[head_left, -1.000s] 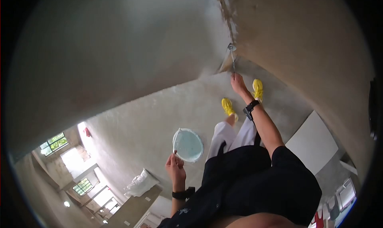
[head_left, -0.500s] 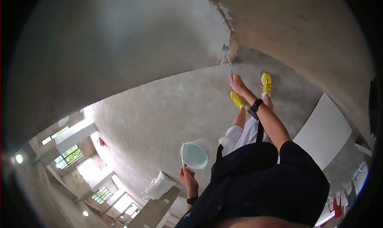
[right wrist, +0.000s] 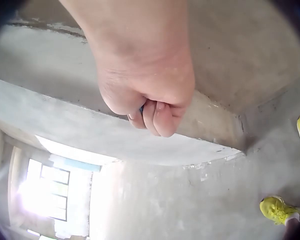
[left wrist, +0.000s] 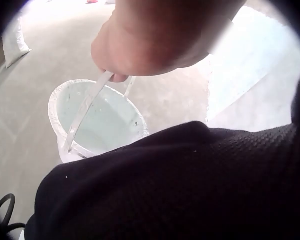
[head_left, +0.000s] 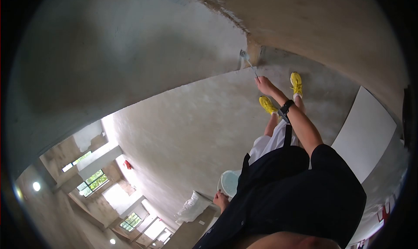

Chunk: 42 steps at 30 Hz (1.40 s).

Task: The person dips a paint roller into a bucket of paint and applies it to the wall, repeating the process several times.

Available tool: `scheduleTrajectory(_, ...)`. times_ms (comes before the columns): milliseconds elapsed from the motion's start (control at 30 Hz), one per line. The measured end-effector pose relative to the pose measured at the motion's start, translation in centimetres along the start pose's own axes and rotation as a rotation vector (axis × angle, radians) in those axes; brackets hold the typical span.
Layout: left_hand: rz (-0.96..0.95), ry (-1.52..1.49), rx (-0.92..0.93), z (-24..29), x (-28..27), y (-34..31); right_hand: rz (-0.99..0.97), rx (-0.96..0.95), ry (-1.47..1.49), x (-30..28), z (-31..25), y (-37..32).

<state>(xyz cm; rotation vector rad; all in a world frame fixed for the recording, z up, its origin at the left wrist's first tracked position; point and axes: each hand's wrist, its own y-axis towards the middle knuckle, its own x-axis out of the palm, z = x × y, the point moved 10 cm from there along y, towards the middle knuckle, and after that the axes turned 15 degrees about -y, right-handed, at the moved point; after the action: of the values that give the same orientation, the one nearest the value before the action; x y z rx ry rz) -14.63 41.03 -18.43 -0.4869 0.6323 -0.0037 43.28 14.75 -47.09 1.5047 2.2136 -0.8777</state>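
In the head view my right hand (head_left: 267,85) grips the thin handle of a small paint roller (head_left: 243,54). The roller's round head lies against the low end of the grey-white wall face (head_left: 143,53), close to its outer corner. Curled fingers of the same hand fill the right wrist view, and the roller is hidden there except for a speck of blue between them. Down by my side, my left hand (head_left: 221,200) holds a white bucket (left wrist: 53,107) by its pale strap handle (left wrist: 87,107). Inside the bucket, which hangs tilted in view, is pale bluish-white liquid.
Bare concrete floor (head_left: 174,122) spreads below the wall. My yellow shoes (head_left: 267,104) stand near the corner. A large white board (head_left: 365,135) lies to the right, and a white sack (head_left: 193,206) is at lower left. A brownish wall (head_left: 322,27) rises on the right.
The head view has turned. The roller has shifted slightly left of the wall's corner edge. The bucket and left hand have come in closer to my body, and my feet have moved.
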Motion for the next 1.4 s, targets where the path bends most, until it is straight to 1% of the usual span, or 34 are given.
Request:
scheduleTrajectory(33,-0.007,0.003,0.007,0.1,0.1,0.5,-0.12,0.046,0.031,0.4,0.2,-0.9)
scheduleTrajectory(67,0.034,0.005,0.007,0.2,-0.1,1.1,-0.081,0.015,0.089,-0.5,-0.5,-1.6)
scheduleTrajectory(100,0.071,0.007,0.005,1.0,-0.2,2.2,-0.074,0.022,0.088,-0.5,-0.8,-1.7)
scheduleTrajectory(133,0.06,0.011,0.005,1.4,0.2,3.1,-0.095,0.018,0.079,-0.6,-0.6,-2.2)
scheduleTrajectory(167,0.015,-0.068,-0.001,2.0,0.9,3.9,-0.118,0.013,0.068,-0.8,-0.4,-2.9)
scheduleTrajectory(200,-0.025,-0.147,-0.012,2.5,1.4,5.0,-0.117,0.019,0.062,-1.9,-0.6,-3.6)
scheduleTrajectory(267,-0.057,-0.21,-0.053,3.8,3.0,8.0,-0.199,-0.005,0.037,-3.8,-0.6,-4.7)
scheduleTrajectory(333,-0.19,-0.316,-0.051,5.5,6.1,10.6,-0.185,0.002,0.018,-5.0,0.9,-5.8)
scheduleTrajectory(367,-0.219,-0.316,-0.048,6.8,8.2,10.2,-0.156,0.002,0.008,-6.0,1.6,-6.0)
scheduleTrajectory(400,-0.253,-0.317,-0.043,8.2,10.9,9.7,-0.219,0.07,-0.011,-6.9,2.5,-6.5)
scheduleTrajectory(433,-0.25,-0.316,-0.049,8.6,12.7,10.1,-0.224,0.073,-0.015,-7.3,3.3,-6.8)
scheduleTrajectory(500,-0.384,-0.329,0.001,8.7,16.9,10.7,-0.165,0.056,-0.01,-8.6,5.1,-7.3)
scheduleTrajectory(533,-0.385,-0.326,-0.005,8.1,18.6,11.1,-0.189,0.131,0.051,-9.2,5.9,-7.8)
scheduleTrajectory(567,-0.408,-0.334,0.026,8.0,20.2,11.5,-0.191,0.14,0.052,-9.6,6.2,-8.1)
scheduleTrajectory(633,-0.447,-0.322,0.061,8.3,22.5,11.9,-0.185,0.161,0.046,-10.3,7.2,-8.8)
scheduleTrajectory(667,-0.425,-0.296,0.059,8.1,23.5,12.2,-0.175,0.174,0.051,-10.8,7.7,-9.1)
scheduleTrajectory(733,-0.407,-0.265,0.058,7.7,24.9,12.6,-0.22,0.17,0.029,-10.8,8.1,-9.7)
scheduleTrajectory(800,-0.471,-0.295,0.084,7.9,26.4,12.8,-0.21,0.158,0.013,-10.8,9.2,-9.6)
scheduleTrajectory(867,-0.493,-0.293,0.08,8.2,28.0,13.2,-0.207,0.138,-0.003,-10.3,10.5,-9.7)
scheduleTrajectory(933,-0.527,-0.297,0.087,7.8,30.5,14.5,-0.249,0.191,0.049,-9.2,12.5,-9.3)
scheduleTrajectory(967,-0.555,-0.327,0.066,7.4,31.6,15.1,-0.239,0.187,0.052,-8.9,13.3,-9.0)
scheduleTrajectory(1033,-0.567,-0.355,0.041,5.2,32.1,15.7,-0.214,0.143,0.016,-9.0,14.2,-9.0)
scheduleTrajectory(1067,-0.606,-0.355,0.026,3.8,33.3,15.8,-0.208,0.14,0.02,-8.8,14.9,-8.8)
scheduleTrajectory(1100,-0.649,-0.349,0.01,2.7,34.9,15.9,-0.227,0.165,0.007,-8.2,16.2,-8.7)
scheduleTrajectory(1133,-0.652,-0.351,0.016,1.6,36.1,16.0,-0.249,0.183,-0.009,-7.3,17.6,-8.4)
scheduleTrajectory(1167,-0.663,-0.366,-0.024,0.2,37.4,16.2,-0.24,0.178,-0.01,-6.5,18.8,-8.1)
scheduleTrajectory(1200,-0.668,-0.378,-0.066,-1.4,38.4,16.6,-0.241,0.209,0.052,-5.1,20.5,-8.2)
scheduleTrajectory(1233,-0.676,-0.389,-0.065,-2.5,40.0,17.2,-0.237,0.235,0.108,-3.9,22.2,-7.7)
scheduleTrajectory(1267,-0.694,-0.39,-0.05,-3.6,41.1,17.5,-0.236,0.232,0.102,-3.2,23.5,-7.2)
scheduleTrajectory(1300,-0.693,-0.387,-0.038,-5.1,41.0,18.4,-0.223,0.245,0.162,-2.3,24.7,-6.9)
scheduleTrajectory(1333,-0.675,-0.397,-0.043,-7.0,40.8,19.4,-0.208,0.253,0.218,-1.5,25.8,-6.4)
scheduleTrajectory(1400,-0.589,-0.373,0.027,-9.3,41.1,21.9,-0.189,0.249,0.201,0.3,27.5,-5.8)
